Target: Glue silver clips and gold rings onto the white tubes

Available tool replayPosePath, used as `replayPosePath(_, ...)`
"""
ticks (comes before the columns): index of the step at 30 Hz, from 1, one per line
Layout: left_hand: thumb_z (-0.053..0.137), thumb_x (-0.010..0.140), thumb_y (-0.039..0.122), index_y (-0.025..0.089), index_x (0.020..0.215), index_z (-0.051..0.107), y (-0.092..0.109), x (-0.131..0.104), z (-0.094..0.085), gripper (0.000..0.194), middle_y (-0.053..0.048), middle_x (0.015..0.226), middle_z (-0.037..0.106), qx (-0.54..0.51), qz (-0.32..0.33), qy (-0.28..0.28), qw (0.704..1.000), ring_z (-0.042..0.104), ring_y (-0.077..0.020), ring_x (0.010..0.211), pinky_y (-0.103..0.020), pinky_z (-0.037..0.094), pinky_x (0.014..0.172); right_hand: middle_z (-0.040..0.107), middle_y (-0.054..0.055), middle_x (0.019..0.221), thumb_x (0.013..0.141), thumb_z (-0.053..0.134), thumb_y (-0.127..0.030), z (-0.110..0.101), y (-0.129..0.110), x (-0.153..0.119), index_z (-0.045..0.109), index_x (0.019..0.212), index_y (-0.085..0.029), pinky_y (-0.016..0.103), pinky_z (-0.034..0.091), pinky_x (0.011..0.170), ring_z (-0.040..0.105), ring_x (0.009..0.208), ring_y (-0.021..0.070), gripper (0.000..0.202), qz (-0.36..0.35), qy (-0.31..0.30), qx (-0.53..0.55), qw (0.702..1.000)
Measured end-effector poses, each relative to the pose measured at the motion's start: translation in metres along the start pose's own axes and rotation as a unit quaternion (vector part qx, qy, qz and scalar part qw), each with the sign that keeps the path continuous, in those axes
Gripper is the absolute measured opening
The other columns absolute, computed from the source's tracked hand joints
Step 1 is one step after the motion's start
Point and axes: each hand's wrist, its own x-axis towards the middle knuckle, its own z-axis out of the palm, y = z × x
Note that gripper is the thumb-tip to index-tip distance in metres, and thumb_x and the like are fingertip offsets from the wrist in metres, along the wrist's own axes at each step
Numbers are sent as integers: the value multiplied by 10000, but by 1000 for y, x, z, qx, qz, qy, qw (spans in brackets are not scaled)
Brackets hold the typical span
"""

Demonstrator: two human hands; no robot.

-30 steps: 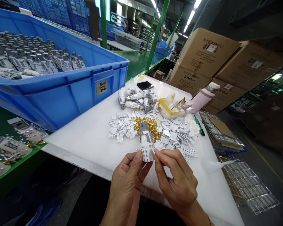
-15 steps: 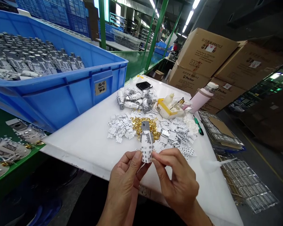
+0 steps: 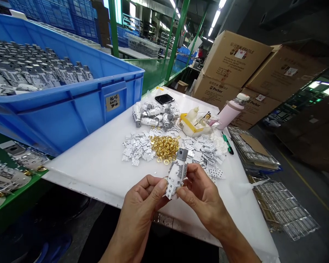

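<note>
Between my two hands is a white and grey plastic model part (image 3: 177,173), its grey block end tilted up and away to the right. My left hand (image 3: 144,199) pinches its lower left side between thumb and fingers. On the right side, my right hand (image 3: 201,195) grips it, thumb low on the near face and fingers behind. Just beyond lies a heap of gold rings (image 3: 166,146). Small white perforated plates lie in a left pile (image 3: 137,148) and a right pile (image 3: 201,151). Farther back is a cluster of similar model parts (image 3: 153,114).
A blue crate (image 3: 84,113) full of similar parts stands at the left. On the white table (image 3: 98,168) are a phone (image 3: 164,98), a yellow-edged tray (image 3: 189,126), a pink bottle (image 3: 230,113) and a green-handled tool (image 3: 227,142). Cardboard boxes (image 3: 233,58) stand behind; plastic trays (image 3: 296,208) lie at right.
The model part has turned, its grey end now leaning right. My right hand has shifted from a fingertip pinch at its lower edge to a fuller grip along its right side.
</note>
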Motion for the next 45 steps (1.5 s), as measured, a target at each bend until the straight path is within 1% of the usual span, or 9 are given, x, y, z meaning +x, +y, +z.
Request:
replayPosePath(4,681,852,326,185,766,637,-1,1,1,171,8,767,694,-13,-2,-3,1000,618,-114,762,-230,511,781,558,20,1017,910,636,-352,0,1,-2,513,1071,-254,323,430,822,508,933,168,226,2,-2,-3,1000)
replayPosePath(10,658,870,301,160,822,655,-2,2,2,150,-20,858,663,-30,-23,-20,999,598,-144,873,-290,504,885,555,29,1033,892,653,-356,0,4,-1,507,1089,-229,300,434,834,503,924,160,276,14,0,46,999)
replayPosePath(15,631,886,319,153,860,667,-1,2,1,172,-38,917,640,-21,-29,-34,999,579,-164,913,-313,494,898,567,31,1028,889,654,-357,-1,3,-2,510,1091,-225,281,453,824,527,924,156,282,11,2,59,998)
replayPosePath(23,658,867,325,159,804,656,-2,0,3,177,-31,866,646,-23,-36,-25,999,585,-160,878,-309,496,871,601,18,999,847,711,-319,0,5,0,516,1053,-230,249,486,824,577,910,138,298,26,12,110,994)
replayPosePath(28,673,853,334,155,771,654,0,-1,4,198,-39,840,688,-5,-19,-14,1000,614,-171,879,-336,494,916,584,21,976,865,685,-333,1,1,0,503,1024,-221,244,494,801,575,886,141,266,1,3,77,997)
replayPosePath(33,686,843,340,174,757,647,-3,-2,5,191,-18,778,698,6,-5,-4,1000,629,-157,825,-309,497,879,557,24,1000,912,627,-317,0,1,-3,482,1064,-232,252,482,837,553,921,146,226,-10,-11,64,998)
replayPosePath(37,693,839,324,174,737,637,-4,0,7,190,-10,753,685,2,-17,-5,1000,608,-132,768,-270,501,819,537,19,985,892,658,-330,-3,2,-5,484,1056,-235,241,479,796,537,904,144,257,-2,-11,74,997)
replayPosePath(40,697,835,304,164,711,632,-1,1,8,198,-18,752,674,-22,-28,-29,999,597,-131,760,-268,507,808,554,23,982,873,681,-343,-4,2,-6,496,1055,-237,238,488,761,549,896,152,280,-3,9,79,997)
replayPosePath(45,691,842,273,159,691,613,2,0,8,205,-26,783,672,-50,-61,-52,996,594,-118,760,-243,512,784,583,29,1014,865,691,-349,-5,3,-7,501,1060,-242,264,501,836,576,952,165,293,5,20,90,996)
